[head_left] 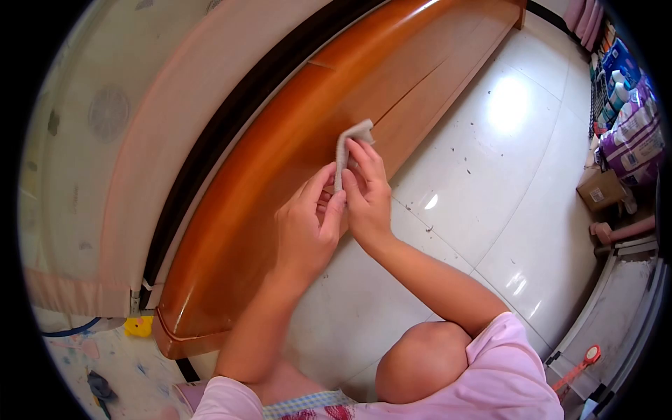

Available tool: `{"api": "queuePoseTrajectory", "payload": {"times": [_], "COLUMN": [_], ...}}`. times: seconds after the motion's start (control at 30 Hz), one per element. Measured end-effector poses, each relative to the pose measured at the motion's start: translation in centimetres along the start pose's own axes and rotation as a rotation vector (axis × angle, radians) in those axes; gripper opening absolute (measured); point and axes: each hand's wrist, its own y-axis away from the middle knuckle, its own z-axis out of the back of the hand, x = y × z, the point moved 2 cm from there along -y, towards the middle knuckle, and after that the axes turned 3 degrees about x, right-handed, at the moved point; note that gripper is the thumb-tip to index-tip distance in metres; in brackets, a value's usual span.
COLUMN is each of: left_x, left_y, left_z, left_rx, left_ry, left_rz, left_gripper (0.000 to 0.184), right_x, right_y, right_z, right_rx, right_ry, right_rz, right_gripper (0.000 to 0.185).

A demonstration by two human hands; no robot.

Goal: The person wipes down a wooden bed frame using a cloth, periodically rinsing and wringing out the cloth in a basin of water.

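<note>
Both hands meet near the middle of the view, in front of an orange-brown wooden bed panel (280, 168). Between them is a folded grey-beige cloth (341, 155), its top end bent over to the right. My left hand (309, 217) pinches the cloth's lower left side with thumb and fingertips. On the other side, my right hand (366, 189) has its fingers against the upper part and its thumb lower down. Whether the cloth touches the wood is hard to tell.
Pale floor tiles (490, 189) with small dark specks lie to the right. Purple packages (633, 140) and a cardboard box (602, 190) stand at the right edge. A mesh curtain (168, 105) hangs at the left. A yellow object (138, 326) lies at the lower left.
</note>
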Motion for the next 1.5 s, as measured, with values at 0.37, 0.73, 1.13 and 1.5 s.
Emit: {"api": "queuePoseTrajectory", "payload": {"times": [0.37, 0.73, 1.13, 1.5], "left_x": [2.8, 2.5, -0.3, 1.9], "left_y": [0.2, -2.3, -5.7, -5.3], "left_z": [3.5, 2.8, 5.2, 6.3], "left_rx": [-0.253, -0.189, -0.242, -0.175], "left_ry": [-0.216, -0.346, -0.251, 0.229], "left_rz": [-0.420, -0.438, -0.439, -0.458], "left_gripper": [0.022, 0.028, 0.030, 0.030], "right_x": [-5.4, -2.4, 1.3, 5.4], "right_y": [-1.2, -11.0, -6.8, -12.9], "right_z": [-2.4, 1.8, -4.1, -3.6], "right_rx": [0.134, 0.100, 0.476, 0.254], "right_ry": [0.809, 0.774, 0.968, 1.275], "right_rz": [0.725, 0.606, 0.815, 0.563], "right_gripper": [0.052, 0.062, 0.045, 0.049]}}
